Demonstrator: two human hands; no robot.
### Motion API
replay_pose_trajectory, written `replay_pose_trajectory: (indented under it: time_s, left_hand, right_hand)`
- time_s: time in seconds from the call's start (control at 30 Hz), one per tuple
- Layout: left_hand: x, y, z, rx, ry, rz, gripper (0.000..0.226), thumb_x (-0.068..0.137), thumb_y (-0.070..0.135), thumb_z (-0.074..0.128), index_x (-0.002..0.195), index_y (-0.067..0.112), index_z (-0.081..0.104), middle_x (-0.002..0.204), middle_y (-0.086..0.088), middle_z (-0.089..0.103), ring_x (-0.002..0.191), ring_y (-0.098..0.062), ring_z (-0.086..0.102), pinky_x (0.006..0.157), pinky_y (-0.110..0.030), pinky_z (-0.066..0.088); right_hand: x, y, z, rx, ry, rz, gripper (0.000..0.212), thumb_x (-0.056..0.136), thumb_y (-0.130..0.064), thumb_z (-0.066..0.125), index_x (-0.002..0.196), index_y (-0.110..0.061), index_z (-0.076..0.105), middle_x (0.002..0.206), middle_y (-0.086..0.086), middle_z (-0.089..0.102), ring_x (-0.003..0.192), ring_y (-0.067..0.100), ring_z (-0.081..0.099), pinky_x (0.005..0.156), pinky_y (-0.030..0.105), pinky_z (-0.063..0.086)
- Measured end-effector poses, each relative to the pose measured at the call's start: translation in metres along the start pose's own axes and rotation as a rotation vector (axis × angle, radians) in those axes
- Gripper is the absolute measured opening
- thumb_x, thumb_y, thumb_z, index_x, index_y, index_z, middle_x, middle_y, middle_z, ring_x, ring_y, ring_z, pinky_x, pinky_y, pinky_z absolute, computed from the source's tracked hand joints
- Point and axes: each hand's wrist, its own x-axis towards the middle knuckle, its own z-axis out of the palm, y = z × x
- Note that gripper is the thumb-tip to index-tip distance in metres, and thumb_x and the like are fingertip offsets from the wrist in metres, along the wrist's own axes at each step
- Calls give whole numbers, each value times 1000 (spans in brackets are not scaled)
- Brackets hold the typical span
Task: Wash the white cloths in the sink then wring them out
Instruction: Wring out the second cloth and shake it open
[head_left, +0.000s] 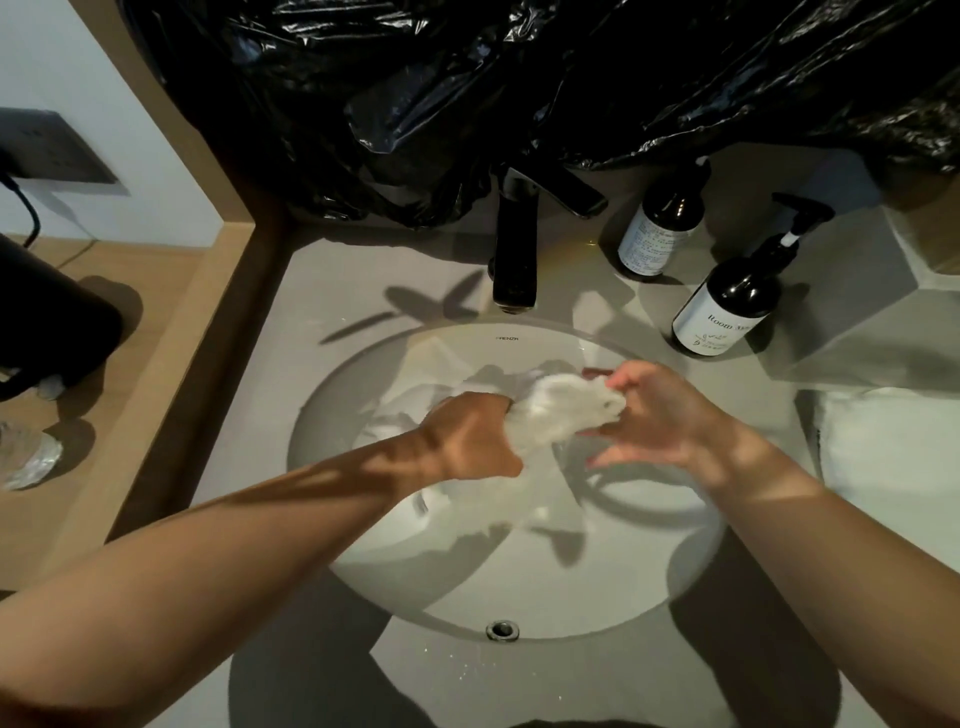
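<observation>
Pump bottle label is showing "Room"; sink stamp is too small to read. Left grip is clenching white cloth over the sink; right grip is pinching its other end.

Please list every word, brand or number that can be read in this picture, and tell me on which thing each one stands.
"Room M": on the white label of the pump bottle; the rest curves out of view, and the lines below it are too small to read.
Brand mark on the sink rim, below the tap: too small to read surely.
Label of the back bottle: print too blurred to read.
</observation>
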Motion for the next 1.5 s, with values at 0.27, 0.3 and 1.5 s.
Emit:
replay_pose_trajectory:
  time_s: [0.27, 0.3, 1.5]
  left_hand:
    - [-4, 1, 7, 834, 417, 389, 31, 57, 1, 45, 76, 16, 66, 59, 1, 61, 54, -19, 60, 60, -23, 41]
    - [-5, -1, 5, 836, 485, 445, 37, 55, 1, 33, 63, 18, 65, 50, 3, 55, 45, -17, 55, 55, -21, 40]
    - [7, 1, -2, -381, -25, 129, 55, 56, 28, 81, 96, 2, 53, 85, -1, 54, 74, -17, 50, 65, -35, 45]
  right_hand:
    - [-2, 6, 12, -113, 144, 123, 41, 81, -49, 66, 111, -22, 60, 127, 9, 50, 108, 39, 58, 67, 58, 55]
    - [-2, 6, 16, -141, 145, 151, 42, 83, -52, 63, 112, -22, 59, 125, 11, 50, 106, 40, 59, 64, 57, 56]
    - [12, -1, 74, -412, 549, -619, 43, 76, 2, 57, 50, -15, 28, 49, -2, 19, 50, 14, 19, 42, 23, 19]
